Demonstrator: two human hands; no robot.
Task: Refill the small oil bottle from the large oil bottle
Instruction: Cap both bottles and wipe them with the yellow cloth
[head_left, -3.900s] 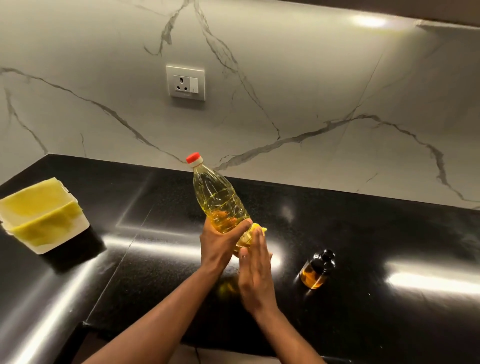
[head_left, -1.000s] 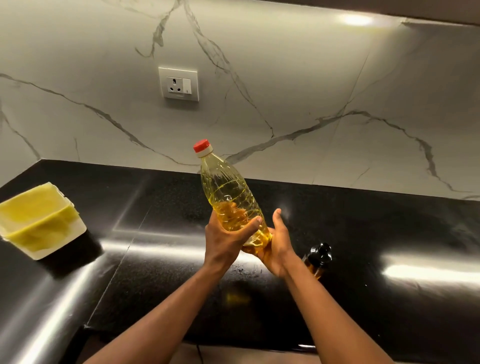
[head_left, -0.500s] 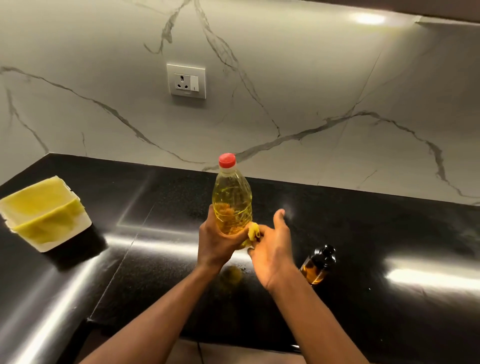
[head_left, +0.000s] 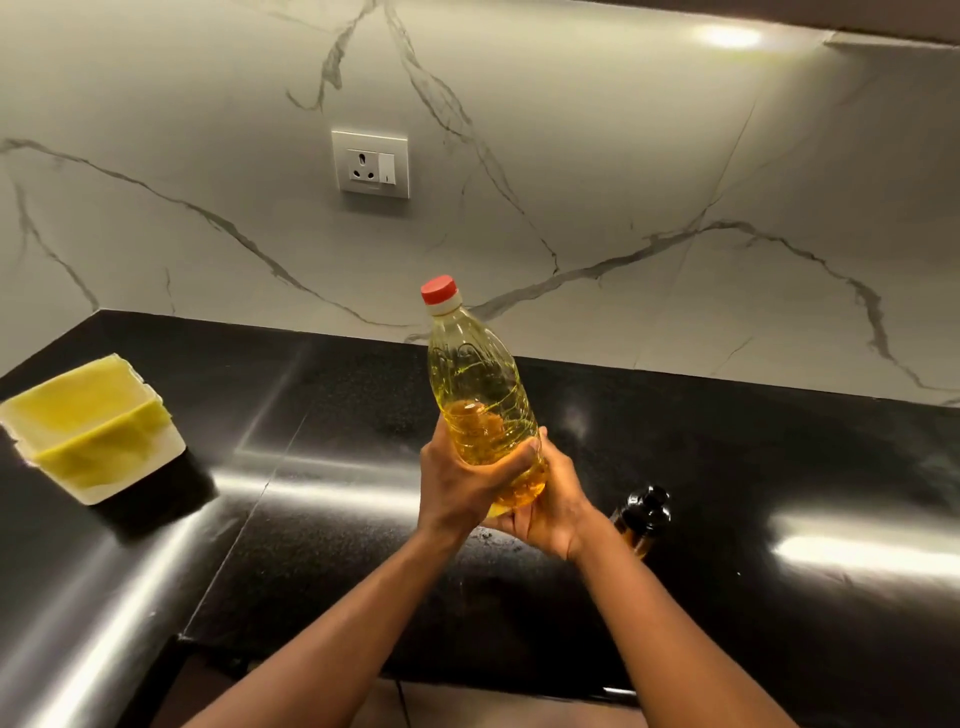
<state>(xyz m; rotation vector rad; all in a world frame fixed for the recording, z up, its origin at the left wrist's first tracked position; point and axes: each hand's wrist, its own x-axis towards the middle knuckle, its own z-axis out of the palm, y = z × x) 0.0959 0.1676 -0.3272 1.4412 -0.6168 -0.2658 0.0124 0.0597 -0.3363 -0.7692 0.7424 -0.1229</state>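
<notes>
Fingers (head_left: 511, 464), left hand (head_left: 457, 488), grip large oil bottle (head_left: 475, 379) — capped.

A large oil bottle (head_left: 475, 395) is held above the countertop (head_left: 337, 519), the left hand (head_left: 457, 483) around its lower body and the right hand (head_left: 550, 509) under its base. A small oil bottle (head_left: 641, 517) stands just right of that wrist. A tub (head_left: 98, 436) sits far left. A socket (head_left: 370, 164) is on the wall behind.
</notes>
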